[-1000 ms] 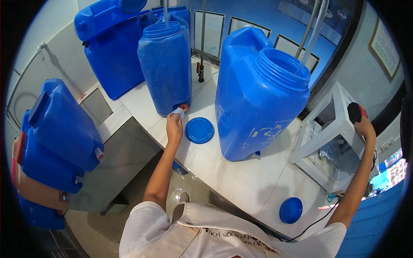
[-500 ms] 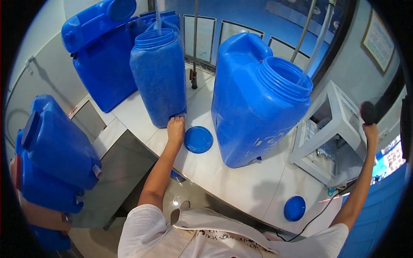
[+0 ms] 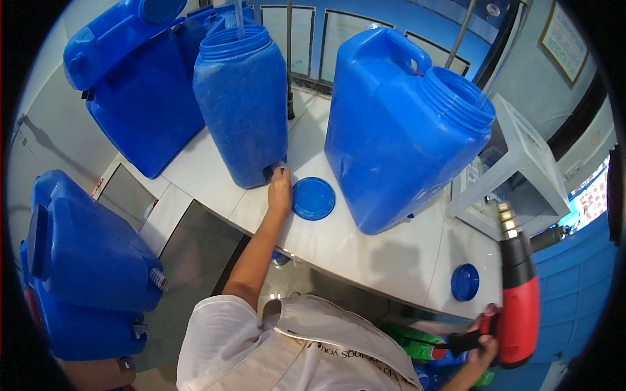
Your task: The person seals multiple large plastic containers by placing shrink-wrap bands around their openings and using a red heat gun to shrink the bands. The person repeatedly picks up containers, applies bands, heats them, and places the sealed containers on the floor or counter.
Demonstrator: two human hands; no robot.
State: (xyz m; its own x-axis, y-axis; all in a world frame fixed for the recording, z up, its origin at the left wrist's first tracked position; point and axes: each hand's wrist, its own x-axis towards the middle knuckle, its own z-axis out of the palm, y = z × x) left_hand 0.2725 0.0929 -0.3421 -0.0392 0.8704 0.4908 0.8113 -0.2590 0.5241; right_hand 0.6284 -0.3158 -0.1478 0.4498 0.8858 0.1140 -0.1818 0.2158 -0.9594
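In the middle left stands an uncapped blue water jug [image 3: 241,111], with a clear stream entering its mouth. My left hand [image 3: 280,189] has its fingers closed around the small tap [image 3: 279,165] at the jug's lower corner. A round blue lid [image 3: 313,199] lies on the counter just right of that hand. Low on the right, my right hand [image 3: 486,339] grips the handle of a red and black heat gun [image 3: 518,300]. Its metal nozzle points up and away from me. A larger open blue jug [image 3: 398,130] stands between my hands, farther back.
More blue jugs stand at the back left [image 3: 147,98] and near left [image 3: 98,241]. The white tiled counter [image 3: 391,267] holds a second blue lid [image 3: 465,282]. A white-framed cabinet [image 3: 521,169] is at the right. Green bottles [image 3: 417,342] show below the counter edge.
My right hand has come down from the right edge with the heat gun, toward my body. My left hand stays at the jug's tap. The whole view has shifted slightly.
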